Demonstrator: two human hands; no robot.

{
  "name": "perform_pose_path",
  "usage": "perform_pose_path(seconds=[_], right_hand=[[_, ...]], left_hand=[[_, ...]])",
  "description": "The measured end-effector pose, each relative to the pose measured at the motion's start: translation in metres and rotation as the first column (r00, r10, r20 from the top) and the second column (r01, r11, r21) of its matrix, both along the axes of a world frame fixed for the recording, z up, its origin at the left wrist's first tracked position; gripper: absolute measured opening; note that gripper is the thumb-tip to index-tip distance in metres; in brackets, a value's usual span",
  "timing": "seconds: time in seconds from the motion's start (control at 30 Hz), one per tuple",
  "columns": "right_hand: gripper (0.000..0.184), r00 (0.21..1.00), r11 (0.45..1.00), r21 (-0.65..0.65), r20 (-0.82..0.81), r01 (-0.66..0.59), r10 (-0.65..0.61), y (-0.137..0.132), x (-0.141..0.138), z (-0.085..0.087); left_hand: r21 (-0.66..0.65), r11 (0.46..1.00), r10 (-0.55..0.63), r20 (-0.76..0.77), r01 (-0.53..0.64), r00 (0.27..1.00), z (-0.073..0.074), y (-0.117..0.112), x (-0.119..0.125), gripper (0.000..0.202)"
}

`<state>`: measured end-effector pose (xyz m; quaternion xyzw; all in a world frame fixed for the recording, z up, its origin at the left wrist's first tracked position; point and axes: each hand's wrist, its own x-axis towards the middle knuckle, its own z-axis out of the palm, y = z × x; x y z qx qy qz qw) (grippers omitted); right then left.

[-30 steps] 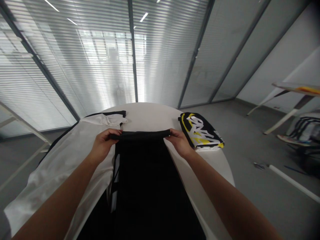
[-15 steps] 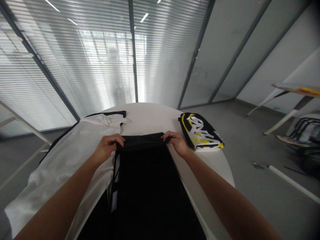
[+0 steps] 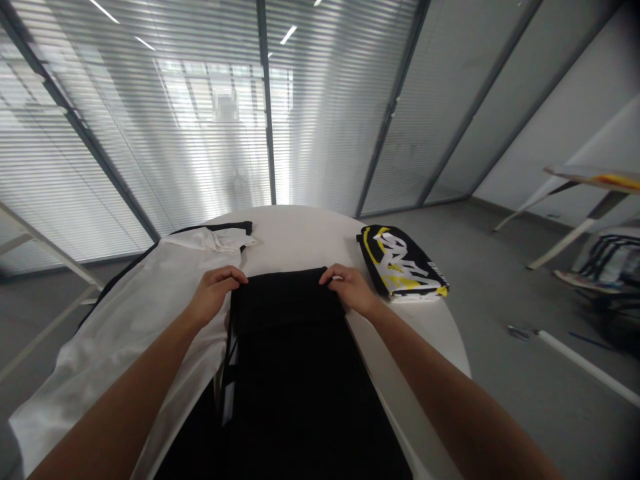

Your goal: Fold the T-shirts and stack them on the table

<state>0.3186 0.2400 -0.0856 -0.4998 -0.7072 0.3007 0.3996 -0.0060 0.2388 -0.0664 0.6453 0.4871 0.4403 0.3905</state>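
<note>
A black garment (image 3: 305,393), folded into a long strip, lies lengthwise in front of me, its far end turned over toward me in a flat band. My left hand (image 3: 213,293) pinches the far left corner of that band. At the far right corner, my right hand (image 3: 350,287) grips the same edge between thumb and fingers. White cloth (image 3: 140,320), slightly rumpled, spreads out left of the black garment, with dark fabric showing beneath its edge. To the right of my right hand sits a folded black, yellow and white printed garment (image 3: 400,263).
Everything rests on a round white table (image 3: 295,230). Glass panels with blinds (image 3: 325,120) stand behind it. On the right are another table (image 3: 595,180), a bag-like striped item (image 3: 620,267) and a white pole (image 3: 590,370) near the floor.
The turned-over band at the far end of the black garment has become deeper and lies flatter. Both hands have shifted slightly and hold its far edge.
</note>
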Motion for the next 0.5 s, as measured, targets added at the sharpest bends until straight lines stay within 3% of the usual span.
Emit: perform_pose_path(seconds=[0.07,0.13,0.23,0.3,0.4,0.5], right_hand=[[0.025,0.999,0.999,-0.009,0.023,0.042,-0.042,0.002,0.001,-0.002],[0.026,0.994,0.997,0.014,0.077,0.078,-0.079,0.003,0.001,-0.003],[0.029,0.955,0.982,0.17,0.267,0.087,-0.131,-0.002,-0.003,-0.001],[0.033,0.906,0.96,0.277,0.392,0.047,-0.157,-0.009,-0.009,0.001],[0.043,0.836,0.96,0.274,0.54,-0.061,-0.102,-0.02,-0.021,0.0],[0.053,0.743,0.984,0.114,0.669,-0.135,0.024,-0.025,-0.029,-0.006]], left_hand=[[-0.032,0.999,0.023,-0.015,-0.023,1.0,0.001,0.0,0.0,0.018],[0.03,0.995,0.095,-0.19,-0.091,0.977,0.004,-0.002,0.001,0.022],[0.303,0.941,0.299,-0.526,-0.153,0.796,0.008,-0.008,0.009,0.026],[0.437,0.897,0.358,-0.633,-0.065,0.687,0.009,-0.016,0.019,0.031],[0.442,0.884,0.262,-0.74,0.155,0.619,0.002,-0.027,0.037,0.043],[0.303,0.92,0.132,-0.837,0.249,0.531,-0.011,-0.032,0.047,0.054]])
